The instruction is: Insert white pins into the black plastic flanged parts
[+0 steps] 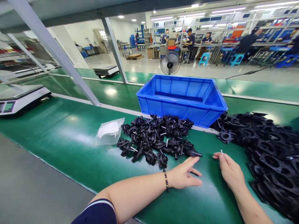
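My left hand, with a beaded bracelet at the wrist, reaches over the green table with its fingers apart. Its fingertips are by a black part with a spout at the edge of a pile of black molded parts; whether they touch it I cannot tell. Several of the parts in that pile have small white pins in or on them. To the right, my right hand pinches a small white pin between thumb and finger, its tip pointing up.
Behind the pile stands a blue plastic bin. A heap of flat black flanged parts lies at right. A clear plastic bag with white contents lies left of the pile. Weighing scale, metal posts and fan stand farther off; people sit beyond.
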Demonstrator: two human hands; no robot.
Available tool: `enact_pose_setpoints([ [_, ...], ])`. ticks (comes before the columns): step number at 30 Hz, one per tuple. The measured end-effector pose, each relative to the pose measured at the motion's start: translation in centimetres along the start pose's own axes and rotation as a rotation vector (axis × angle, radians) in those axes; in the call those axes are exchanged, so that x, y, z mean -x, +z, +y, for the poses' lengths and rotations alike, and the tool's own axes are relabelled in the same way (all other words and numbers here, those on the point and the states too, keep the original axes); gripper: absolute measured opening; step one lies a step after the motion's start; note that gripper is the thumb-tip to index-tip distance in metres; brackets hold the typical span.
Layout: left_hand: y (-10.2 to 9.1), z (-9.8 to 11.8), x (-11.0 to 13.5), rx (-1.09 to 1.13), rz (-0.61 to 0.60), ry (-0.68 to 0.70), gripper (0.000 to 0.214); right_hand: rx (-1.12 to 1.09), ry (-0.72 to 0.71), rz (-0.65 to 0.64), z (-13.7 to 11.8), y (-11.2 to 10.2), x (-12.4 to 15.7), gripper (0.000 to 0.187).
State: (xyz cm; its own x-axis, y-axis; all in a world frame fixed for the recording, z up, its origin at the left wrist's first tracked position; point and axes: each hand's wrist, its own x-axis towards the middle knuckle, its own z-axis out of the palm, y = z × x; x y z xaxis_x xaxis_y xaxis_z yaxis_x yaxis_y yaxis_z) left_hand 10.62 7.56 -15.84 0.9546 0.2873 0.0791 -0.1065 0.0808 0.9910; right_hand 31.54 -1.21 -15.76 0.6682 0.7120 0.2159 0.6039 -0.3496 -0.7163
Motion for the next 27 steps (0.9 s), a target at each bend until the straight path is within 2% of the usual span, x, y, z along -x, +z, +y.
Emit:
enact_pose_setpoints([
  [6,0.0,0.4,-0.3,-0.052,0.215,-0.010,0.093,0.116,0.076,0.027,-0.3,0.1,-0.7,0.057],
  [9,-0.1,0.1,-0.5,-0.116,0.233,0.004,0.081,0.195,0.082,0.018,-1.1,-0.2,-2.1,0.052],
  [13,-0.2,-0.2,-0.5,-0.254,0.236,0.024,0.060,0.379,0.078,0.038,-2.3,-1.8,-5.6,0.051],
  [15,-0.2,-0.2,-0.5,-0.292,0.230,-0.005,0.058,0.484,0.102,0.045,-2.8,-2.7,-7.6,0.055],
  [19,-0.2,0.1,-0.6,-0.329,0.246,-0.020,0.059,0.636,0.118,-0.053,-3.2,-3.6,-10.3,0.049],
  [23,-0.2,0.3,-0.6,-0.469,0.214,0.011,0.042,0.705,0.096,-0.153,-3.3,-3.1,-9.6,0.043],
  [27,-0.1,0.2,-0.5,-0.556,0.195,0.055,0.032,0.714,0.055,-0.239,-3.6,-1.8,-6.0,0.041],
])
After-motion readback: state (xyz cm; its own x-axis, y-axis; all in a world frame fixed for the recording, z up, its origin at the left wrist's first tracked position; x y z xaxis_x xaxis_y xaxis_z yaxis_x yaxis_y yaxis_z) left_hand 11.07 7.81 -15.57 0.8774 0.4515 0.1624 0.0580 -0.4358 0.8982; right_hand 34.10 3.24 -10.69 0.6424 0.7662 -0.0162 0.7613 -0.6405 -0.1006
